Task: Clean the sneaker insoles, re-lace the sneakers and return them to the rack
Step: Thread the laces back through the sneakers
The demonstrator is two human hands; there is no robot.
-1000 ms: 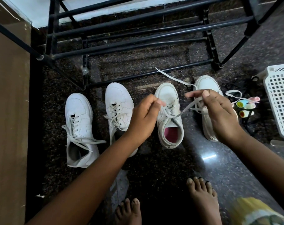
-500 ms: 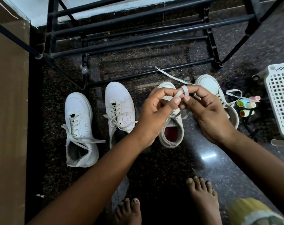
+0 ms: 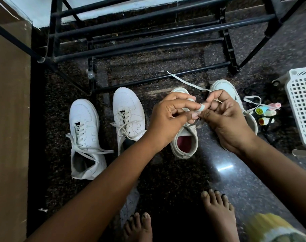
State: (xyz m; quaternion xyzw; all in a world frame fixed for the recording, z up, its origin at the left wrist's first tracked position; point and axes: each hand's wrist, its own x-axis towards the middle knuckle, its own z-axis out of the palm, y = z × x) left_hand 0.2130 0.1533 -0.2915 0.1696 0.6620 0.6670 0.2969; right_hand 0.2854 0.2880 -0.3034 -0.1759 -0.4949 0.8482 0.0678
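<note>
Several white sneakers stand on the dark floor below the black rack (image 3: 148,42). The two on the left, a sneaker (image 3: 84,130) and its neighbour (image 3: 127,110), are laced with loose ends. The third sneaker (image 3: 183,142) has a pink insole showing. Above it my left hand (image 3: 168,117) and my right hand (image 3: 224,117) meet and pinch its pale lace (image 3: 200,107), which loops over a fingertip. One lace end trails toward the rack. The fourth sneaker (image 3: 222,86) is mostly hidden behind my right hand.
A white perforated basket (image 3: 302,105) lies at the right edge. Small coloured bottles (image 3: 265,112) sit beside it with a loose lace. A brown panel fills the left side. My bare feet (image 3: 217,212) are at the bottom.
My hands came together from apart over the third sneaker. The lace, stretched between them before, is now folded into a loop and wrapped on a fingertip.
</note>
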